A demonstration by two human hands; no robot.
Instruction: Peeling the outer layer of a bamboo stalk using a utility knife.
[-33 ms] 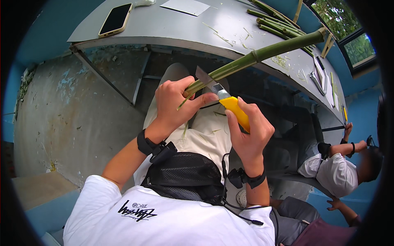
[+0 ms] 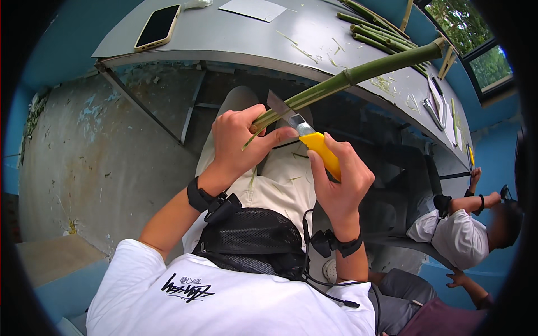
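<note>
A green bamboo stalk (image 2: 358, 74) slants over the table's front edge, its near end split into thin strips above my lap. My left hand (image 2: 241, 134) is closed round the split end, thumb stretched toward the blade. In my right hand (image 2: 344, 171) is a yellow utility knife (image 2: 324, 155). Its wide metal blade crosses the bamboo just beyond my left fingers and touches the strips. A thin sliver hangs below my left hand.
On the grey table (image 2: 224, 39) lie a phone (image 2: 158, 27), white paper (image 2: 253, 9), several bamboo stalks (image 2: 381, 33) and scattered shavings. A clipboard (image 2: 440, 109) is at the right. Two other people sit at the right; one, in a white shirt (image 2: 462, 235), has a hand near another yellow tool.
</note>
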